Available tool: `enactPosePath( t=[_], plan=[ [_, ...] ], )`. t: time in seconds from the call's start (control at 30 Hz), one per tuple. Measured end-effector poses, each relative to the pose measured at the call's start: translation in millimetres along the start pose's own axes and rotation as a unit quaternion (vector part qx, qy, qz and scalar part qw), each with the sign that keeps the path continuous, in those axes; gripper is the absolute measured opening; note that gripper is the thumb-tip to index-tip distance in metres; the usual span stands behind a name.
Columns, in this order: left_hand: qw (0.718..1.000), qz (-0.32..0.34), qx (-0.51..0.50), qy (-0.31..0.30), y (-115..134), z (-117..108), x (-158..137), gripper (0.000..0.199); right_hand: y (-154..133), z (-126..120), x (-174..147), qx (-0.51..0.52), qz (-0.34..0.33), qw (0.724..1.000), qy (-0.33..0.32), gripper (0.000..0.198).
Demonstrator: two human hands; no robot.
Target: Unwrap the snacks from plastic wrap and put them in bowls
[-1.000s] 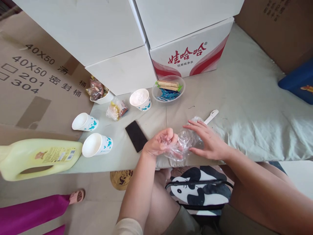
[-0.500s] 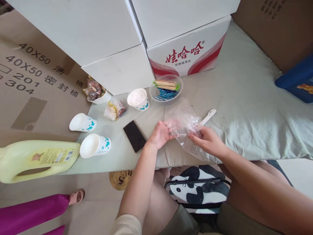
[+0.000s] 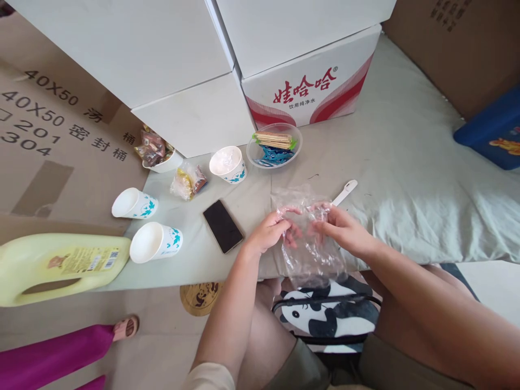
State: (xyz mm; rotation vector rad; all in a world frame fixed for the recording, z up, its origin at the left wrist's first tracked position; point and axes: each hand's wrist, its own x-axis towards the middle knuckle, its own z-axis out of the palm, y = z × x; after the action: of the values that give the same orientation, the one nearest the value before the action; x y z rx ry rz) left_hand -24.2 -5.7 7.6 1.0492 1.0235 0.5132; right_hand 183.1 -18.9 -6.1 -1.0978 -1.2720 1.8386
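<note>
Your fingers on both hands are pinched shut on the top edge of a clear plastic bag (image 3: 309, 238) at the centre of the frame, the left hand (image 3: 270, 233) gripping its left corner and the right hand (image 3: 343, 230) its right corner, each equally close to it. From that pinched edge the bag's long axis runs down toward the bottom of the frame, hanging over the edge of the grey-green cloth (image 3: 406, 179). 1 white plastic spoon (image 3: 345, 192) lies just above your right hand, and a black phone (image 3: 222, 225) lies left of your left hand.
</note>
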Motion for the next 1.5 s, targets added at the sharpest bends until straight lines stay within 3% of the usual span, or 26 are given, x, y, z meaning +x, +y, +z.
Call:
enactPosePath(
  t=[0.07, 0.13, 0.2, 0.33, 0.47, 0.57, 0.67, 0.73, 0.83, 0.97, 1.03, 1.1, 1.27, 1.37, 1.43, 1.5],
  plan=[
    [0.999, 0.001, 0.000, -0.040, 0, -2, -2, 0.040, -1, 2, -2, 0.014, 0.022, 0.999, -0.047, 0.052],
    [0.999, 0.005, -0.008, -0.053, -1, -4, -3, 0.038, 0, 3, -4, 0.024, 0.020, 0.998, -0.052, 0.057],
    [0.998, 0.019, -0.035, -0.045, -3, -6, -2, 0.035, 2, 2, -3, 0.040, -0.016, 0.999, -0.025, 0.050],
    [0.986, 0.068, -0.149, -0.009, -5, -11, -2, 0.024, 7, -1, 0, 0.086, -0.098, 0.991, -0.011, 0.016],
    [0.974, 0.089, -0.210, 0.010, -1, -14, -3, 0.021, 5, -6, 1, 0.106, -0.125, 0.984, -0.072, 0.021],
    [0.978, 0.090, -0.185, 0.046, -2, -13, 1, 0.032, 4, -10, 2, 0.113, -0.145, 0.979, -0.085, 0.044],
    [0.984, 0.107, -0.088, 0.112, -9, -12, 7, 0.041, 4, -11, 4, 0.093, -0.125, 0.985, -0.069, 0.076],
    [0.980, 0.128, -0.026, 0.149, -12, -11, 10, 0.039, 5, -12, 5, 0.060, -0.099, 0.992, -0.042, 0.086],
    [0.976, 0.149, -0.016, 0.157, -12, -12, 11, 0.034, 7, -12, 7, -0.042, -0.073, 0.996, 0.026, 0.070],
    [0.985, 0.130, -0.065, 0.096, -8, -9, 8, 0.043, 10, -11, 10, -0.154, -0.095, 0.977, 0.115, 0.029],
    [0.986, 0.124, -0.076, 0.084, -6, -8, 6, 0.045, 12, -11, 10, -0.133, -0.108, 0.976, 0.138, 0.048],
    [0.983, 0.130, -0.089, 0.095, -5, -7, 5, 0.043, 13, -11, 9, -0.078, -0.117, 0.981, 0.136, 0.059],
    [0.969, 0.180, -0.098, 0.135, -4, -8, 5, 0.013, 10, -13, 9, 0.053, -0.105, 0.986, 0.120, 0.048],
    [0.966, 0.202, -0.050, 0.150, -6, -8, 8, 0.031, 8, -11, 8, -0.038, -0.088, 0.992, 0.076, 0.050],
    [0.966, 0.201, -0.042, 0.157, -8, -7, 9, 0.028, 6, -8, 7, -0.107, -0.076, 0.990, 0.056, 0.040],
    [0.971, 0.178, -0.074, 0.141, -9, -5, 10, 0.043, 4, -7, 6, -0.128, -0.069, 0.986, 0.086, 0.027]
  ],
)
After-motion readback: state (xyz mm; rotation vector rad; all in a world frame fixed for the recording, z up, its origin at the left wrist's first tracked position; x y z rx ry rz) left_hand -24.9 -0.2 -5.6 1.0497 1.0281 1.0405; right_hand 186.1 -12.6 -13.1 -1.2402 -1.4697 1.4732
